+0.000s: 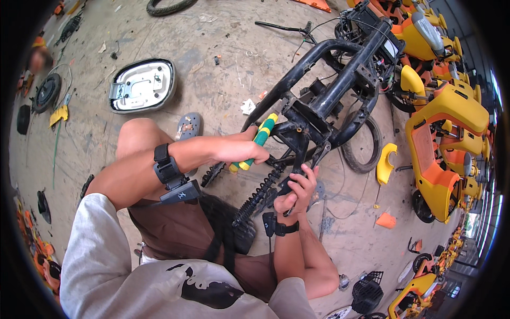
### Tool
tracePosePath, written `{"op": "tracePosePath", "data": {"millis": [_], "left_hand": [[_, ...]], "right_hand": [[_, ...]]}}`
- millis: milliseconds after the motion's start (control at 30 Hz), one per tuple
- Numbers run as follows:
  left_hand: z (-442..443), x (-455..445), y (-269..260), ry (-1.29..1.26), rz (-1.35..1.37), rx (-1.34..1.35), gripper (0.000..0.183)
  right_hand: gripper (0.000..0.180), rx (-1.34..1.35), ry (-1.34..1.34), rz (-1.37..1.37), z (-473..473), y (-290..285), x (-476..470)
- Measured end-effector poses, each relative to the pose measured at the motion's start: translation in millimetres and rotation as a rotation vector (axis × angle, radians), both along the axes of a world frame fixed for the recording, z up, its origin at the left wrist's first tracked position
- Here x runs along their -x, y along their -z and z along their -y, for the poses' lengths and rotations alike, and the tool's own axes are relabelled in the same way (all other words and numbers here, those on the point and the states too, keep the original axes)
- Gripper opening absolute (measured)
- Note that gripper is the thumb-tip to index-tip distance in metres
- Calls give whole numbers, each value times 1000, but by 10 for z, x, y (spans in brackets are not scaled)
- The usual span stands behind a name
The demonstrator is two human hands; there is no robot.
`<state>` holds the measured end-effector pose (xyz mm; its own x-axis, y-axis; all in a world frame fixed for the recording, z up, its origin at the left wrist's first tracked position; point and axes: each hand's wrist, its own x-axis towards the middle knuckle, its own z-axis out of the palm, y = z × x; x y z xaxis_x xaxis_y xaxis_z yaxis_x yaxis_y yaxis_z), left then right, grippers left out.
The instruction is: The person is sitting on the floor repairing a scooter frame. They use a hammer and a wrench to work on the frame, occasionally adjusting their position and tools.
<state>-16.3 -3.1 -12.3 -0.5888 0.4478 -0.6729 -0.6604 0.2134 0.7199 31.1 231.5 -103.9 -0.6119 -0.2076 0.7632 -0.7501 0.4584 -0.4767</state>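
My left hand (242, 149) is closed around a hand tool with green and yellow grips (263, 136). Its working end cannot be made out. Beside it is the black tubular frame (334, 92) of a stripped scooter, its near end between my legs. Lower down, my right hand (298, 192) curls around a slim dark metal piece (321, 153) at the frame's near end. Whether that is a wrench or a bracket, I cannot tell. A black coil-spring shock absorber (259, 194) slants down from the frame towards me.
A scooter seat (144, 84) lies upside down at left. Near the frame are a loose tyre (361, 143), a yellow plastic cover (385, 162) and a handlebar (279, 26). Yellow and orange scooters (450, 115) line the right. A wheel (48, 92) rests far left.
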Motion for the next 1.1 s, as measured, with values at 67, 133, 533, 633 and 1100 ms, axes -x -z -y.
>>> {"op": "tracePosePath", "data": {"millis": [67,133,533,633,1100], "left_hand": [[3,-7,15,-3,-20,26,59],[3,-11,-42,-17,0,-5,60],[7,-35,-26,-30,-45,-2,63],[7,-11,-78,-11,-71,40,63],[-13,-103,99,3,-133,172,67]], "right_hand": [[25,77,49,-35,13,93,13],[26,122,82,-52,59,107,36],[22,83,93,-128,136,-169,210],[21,126,98,-157,189,-169,257],[25,719,259,299,267,-834,589]]}}
